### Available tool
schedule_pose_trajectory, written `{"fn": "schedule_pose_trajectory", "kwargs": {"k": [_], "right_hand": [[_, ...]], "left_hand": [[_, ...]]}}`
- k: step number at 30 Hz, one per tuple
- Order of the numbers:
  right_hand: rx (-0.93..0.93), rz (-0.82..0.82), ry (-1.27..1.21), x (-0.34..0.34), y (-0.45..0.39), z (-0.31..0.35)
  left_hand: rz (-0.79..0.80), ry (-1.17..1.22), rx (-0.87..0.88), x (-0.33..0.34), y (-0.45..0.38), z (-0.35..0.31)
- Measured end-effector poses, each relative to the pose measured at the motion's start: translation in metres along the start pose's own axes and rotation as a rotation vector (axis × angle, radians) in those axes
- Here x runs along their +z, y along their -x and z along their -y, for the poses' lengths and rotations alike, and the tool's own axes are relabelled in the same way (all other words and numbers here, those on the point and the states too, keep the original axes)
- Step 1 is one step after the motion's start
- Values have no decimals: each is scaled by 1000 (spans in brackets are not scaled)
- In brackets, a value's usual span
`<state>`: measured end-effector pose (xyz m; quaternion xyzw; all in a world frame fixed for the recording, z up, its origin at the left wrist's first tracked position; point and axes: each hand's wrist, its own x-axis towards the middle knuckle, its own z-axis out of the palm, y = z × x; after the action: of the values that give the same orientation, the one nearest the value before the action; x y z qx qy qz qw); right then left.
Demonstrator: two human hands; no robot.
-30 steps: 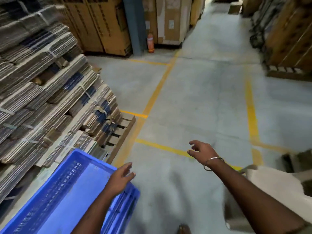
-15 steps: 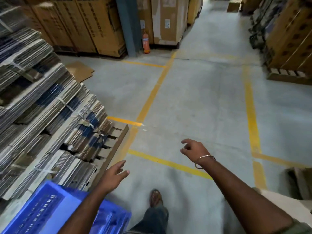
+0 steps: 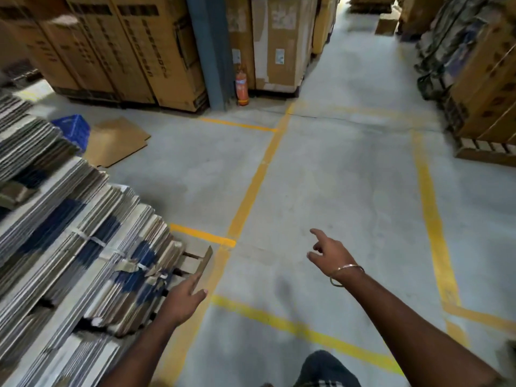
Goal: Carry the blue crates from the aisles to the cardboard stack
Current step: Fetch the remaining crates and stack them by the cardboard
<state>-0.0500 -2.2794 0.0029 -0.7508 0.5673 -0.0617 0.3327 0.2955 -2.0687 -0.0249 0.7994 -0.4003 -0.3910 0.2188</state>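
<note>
A tall stack of flattened, banded cardboard (image 3: 69, 233) on a wooden pallet fills the left side. Behind its far end a blue crate (image 3: 73, 129) stands on the floor, partly hidden by the stack. My left hand (image 3: 183, 298) hangs empty beside the stack's near corner, fingers straight. My right hand (image 3: 331, 254), with a metal bangle at the wrist, is out over the bare concrete floor, forefinger extended and the other fingers loosely bent, holding nothing.
A loose flat cardboard sheet (image 3: 117, 141) lies on the floor by the crate. Big brown cartons (image 3: 125, 51), a blue pillar (image 3: 209, 51) and a red fire extinguisher (image 3: 242, 86) stand ahead. Palletised cartons (image 3: 480, 93) line the right. Yellow floor lines (image 3: 251, 191) mark the aisle.
I have walked forward; the blue crate by my left hand has dropped out of view below. Both hands stay empty. Another blue crate has come into view behind the stack.
</note>
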Motion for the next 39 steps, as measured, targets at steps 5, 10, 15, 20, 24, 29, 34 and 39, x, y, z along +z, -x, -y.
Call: {"fn": "schedule_pose_trajectory", "kwargs": {"k": [5,10,15,20,24,29,34,39], "right_hand": [[-27,30,40,-11,-105,7],[-71,110,59,-24,-229,26],[-136,251,143,-38,-360,72],[-259,327,220,-34,-473,144],[-391,391,269,-6,-568,213],[-464,457,309,39,-682,308],[-461,486,351,61,-784,402],[-483,470,331,72,-881,479]], "left_hand": [[-29,-32,-50,-27,-88,-31],[-78,39,-102,-46,-178,-65],[-139,97,-173,-73,-253,-103],[-194,207,-262,-107,-321,-110],[-268,294,-364,-145,-391,-100],[-322,307,-443,-208,-500,-81],[-299,343,-465,-296,-606,-76],[-339,371,-461,-395,-695,-73]]}}
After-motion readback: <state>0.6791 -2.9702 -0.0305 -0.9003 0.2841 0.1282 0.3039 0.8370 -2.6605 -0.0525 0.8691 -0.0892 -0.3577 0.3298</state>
